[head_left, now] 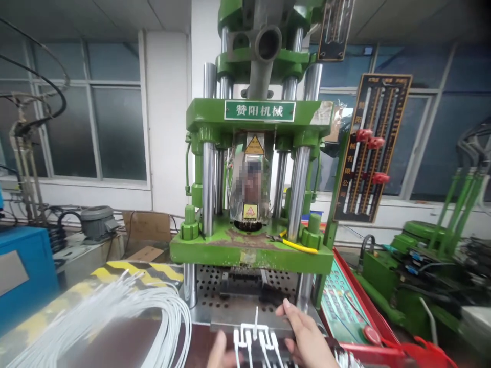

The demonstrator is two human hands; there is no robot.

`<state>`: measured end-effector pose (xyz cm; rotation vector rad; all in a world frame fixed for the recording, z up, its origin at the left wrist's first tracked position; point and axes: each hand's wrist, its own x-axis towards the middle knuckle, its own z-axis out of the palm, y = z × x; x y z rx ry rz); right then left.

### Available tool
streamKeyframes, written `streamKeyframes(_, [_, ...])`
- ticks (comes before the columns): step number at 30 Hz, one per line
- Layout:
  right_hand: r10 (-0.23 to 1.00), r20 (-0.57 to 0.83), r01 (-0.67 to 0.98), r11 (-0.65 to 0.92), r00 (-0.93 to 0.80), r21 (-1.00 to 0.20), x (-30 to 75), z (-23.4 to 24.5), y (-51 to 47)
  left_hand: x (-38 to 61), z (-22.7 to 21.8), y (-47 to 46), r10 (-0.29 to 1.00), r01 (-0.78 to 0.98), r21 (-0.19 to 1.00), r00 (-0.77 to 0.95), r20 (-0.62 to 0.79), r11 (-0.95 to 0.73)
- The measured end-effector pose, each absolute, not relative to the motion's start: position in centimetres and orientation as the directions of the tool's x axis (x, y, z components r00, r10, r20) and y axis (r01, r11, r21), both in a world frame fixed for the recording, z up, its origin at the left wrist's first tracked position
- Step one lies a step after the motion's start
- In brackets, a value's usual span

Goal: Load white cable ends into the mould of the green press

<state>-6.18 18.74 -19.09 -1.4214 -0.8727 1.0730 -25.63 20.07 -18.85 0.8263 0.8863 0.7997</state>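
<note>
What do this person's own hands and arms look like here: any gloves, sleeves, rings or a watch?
Both hands are bare, with no gloves. The right hand shows no ring on its visible fingers, and no sleeve or watch up to the frame edge. Only a small part of the left hand shows, also uncovered; its wrist and arm are out of view.

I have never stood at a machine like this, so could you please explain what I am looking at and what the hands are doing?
The picture comes from a camera worn on the person's head, looking forward and down. In front stands a green vertical press on shiny steel columns, with a perforated metal plate under it. At the bottom edge, the left hand and right hand touch a white moulded piece with white wires running from it; how firm the grip is cannot be seen. To the left lies a bundle of white cables. To the right are a red-framed control panel and a black scale board with red knobs.
</note>
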Motion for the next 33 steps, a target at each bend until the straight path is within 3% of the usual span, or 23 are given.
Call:
streamKeyframes(4, [0.967, -0.007, 0.045, -0.02, 0.253, -0.999, -6.5, -16.8, 14.0, -25.4, -16.4, 15.9, 0.934, -0.405, 0.843, 0.208, -0.291, 0.353])
streamKeyframes(7, [0.967, 0.206, 0.334, 0.146, 0.152, -0.931, -5.7, -14.7, 11.7, -24.6, -14.7, 14.3, 0.974, -0.417, 0.88, 0.103, -0.202, 0.227])
streamKeyframes(10, [0.895, 0.439, 0.668, 0.375, -0.079, -0.642, -4.8, -12.5, 9.6, -24.3, -14.3, 14.1, 0.988, -0.322, 0.935, 0.098, -0.12, 0.145])
streamKeyframes(14, [0.816, 0.465, 0.809, 0.509, -0.344, -0.295, -4.5, -11.0, 7.8, -23.9, -14.5, 14.2, 0.991, -0.201, 0.976, 0.116, -0.066, 0.089])
streamKeyframes(19, [0.733, 0.574, 0.871, 0.486, -0.365, -0.066, -5.2, -12.2, 8.0, -23.0, -14.0, 13.8, 0.997, -0.094, 0.996, 0.072, 0.006, 0.001])
streamKeyframes(23, [0.637, 0.649, 0.869, 0.488, -0.416, 0.078, -5.4, -13.0, 8.5, -23.0, -14.5, 14.0, 0.99, -0.029, 0.999, 0.14, 0.018, -0.015])
streamKeyframes(27, [0.619, 0.657, 0.866, 0.489, -0.43, 0.107, -4.8, -13.4, 8.5, -23.3, -15.4, 14.5, 0.981, -0.006, 1.0, 0.194, -0.008, 0.009])
streamKeyframes(33, [0.763, 0.555, 0.901, 0.431, -0.332, -0.054, -3.9, -12.5, 7.8, -22.7, -15.8, 14.6, 0.984, 0.017, 1.0, 0.177, -0.013, 0.01])
